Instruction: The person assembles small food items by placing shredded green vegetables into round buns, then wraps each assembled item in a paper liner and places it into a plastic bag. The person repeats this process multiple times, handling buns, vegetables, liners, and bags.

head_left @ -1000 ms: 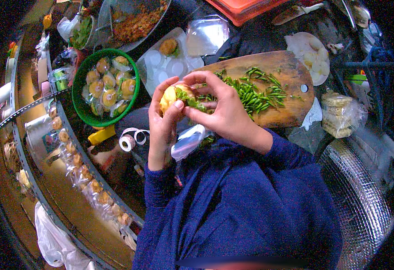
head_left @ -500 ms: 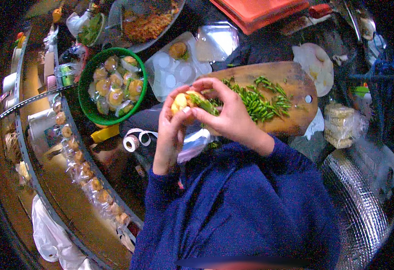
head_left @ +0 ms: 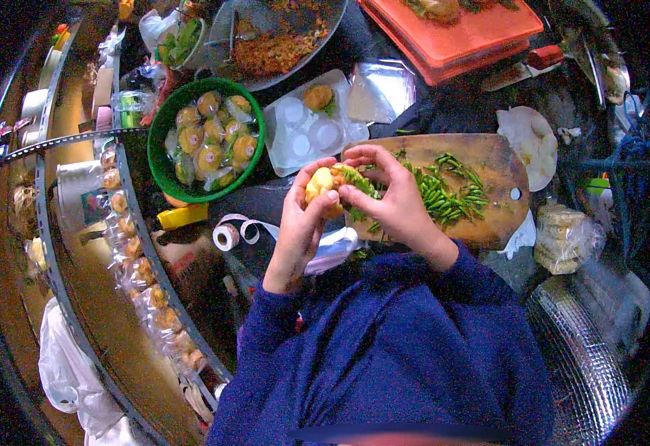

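Nearest, both hands meet just left of the wooden cutting board (head_left: pixel 488 160). The left hand (head_left: pixel 299 223) cups a yellow fried snack (head_left: pixel 319 182); the right hand (head_left: pixel 392 197) pinches green chillies (head_left: pixel 356 178) against it, apparently mid-stuffing. Beyond, a green bowl (head_left: pixel 163 175) holds wrapped snacks.

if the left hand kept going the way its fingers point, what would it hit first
Likely the white tray just beyond the left hand and the yellow snack it holds, though depth is hard to judge.
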`<state>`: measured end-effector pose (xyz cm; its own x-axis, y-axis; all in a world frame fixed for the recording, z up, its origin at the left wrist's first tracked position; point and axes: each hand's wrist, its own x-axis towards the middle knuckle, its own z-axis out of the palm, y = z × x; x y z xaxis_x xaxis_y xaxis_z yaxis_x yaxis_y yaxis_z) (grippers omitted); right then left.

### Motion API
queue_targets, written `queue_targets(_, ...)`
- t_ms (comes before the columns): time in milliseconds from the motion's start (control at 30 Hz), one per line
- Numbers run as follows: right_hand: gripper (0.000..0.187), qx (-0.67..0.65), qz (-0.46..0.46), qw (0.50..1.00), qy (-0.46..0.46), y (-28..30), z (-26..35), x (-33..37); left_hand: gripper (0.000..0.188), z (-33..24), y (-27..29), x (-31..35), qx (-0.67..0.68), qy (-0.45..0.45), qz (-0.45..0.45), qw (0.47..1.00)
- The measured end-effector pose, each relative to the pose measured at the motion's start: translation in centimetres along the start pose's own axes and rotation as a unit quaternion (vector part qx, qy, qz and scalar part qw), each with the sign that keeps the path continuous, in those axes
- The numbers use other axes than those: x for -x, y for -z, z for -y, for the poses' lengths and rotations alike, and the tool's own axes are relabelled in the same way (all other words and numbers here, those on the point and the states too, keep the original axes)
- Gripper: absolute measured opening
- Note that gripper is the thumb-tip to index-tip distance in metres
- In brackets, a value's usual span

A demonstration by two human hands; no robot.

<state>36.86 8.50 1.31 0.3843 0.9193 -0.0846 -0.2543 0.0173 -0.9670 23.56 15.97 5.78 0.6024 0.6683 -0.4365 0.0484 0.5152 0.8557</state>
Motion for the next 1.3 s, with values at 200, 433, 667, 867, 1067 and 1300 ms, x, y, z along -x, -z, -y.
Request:
queue_targets(200, 0.039, 0.006, 0.004, 1.000, 0.005, 0.2, -0.1, -0.1, 0.050, -0.3, 0.1, 0.1, 0.041, 0.017, -0.007, 0.999)
queue_targets(433, 0.044, -0.008, 0.023, 1.000, 0.018, 0.0, -0.3, -0.2, 0.051, -0.5, -0.2, 0.1, 0.024, 0.007, -0.014, 1.000)
queue_targets(667, 0.037, 0.023, -0.107, 0.990, 0.088, 3.2, 2.9, 2.0, 0.054, -0.3, -0.7, 0.0, -0.010, 0.013, -0.025, 1.000)
queue_targets(867, 0.013, 0.136, -0.454, 0.865, 0.163, 18.5, 1.4, 3.4, 0.059, 0.1, 0.0, -0.4, -0.002, 0.021, -0.017, 1.000)
queue_targets(1067, 0.029, 0.527, -0.509, 0.673, -0.103, 29.1, -7.4, 6.4, 0.058, 0.4, 0.0, -0.6, 0.003, 0.020, -0.010, 1.000)
queue_targets(1300, 0.023, 0.576, -0.495, 0.649, -0.055, 28.8, -10.8, 6.5, 0.056, 0.5, 0.1, -0.5, -0.008, 0.022, -0.011, 1.000)
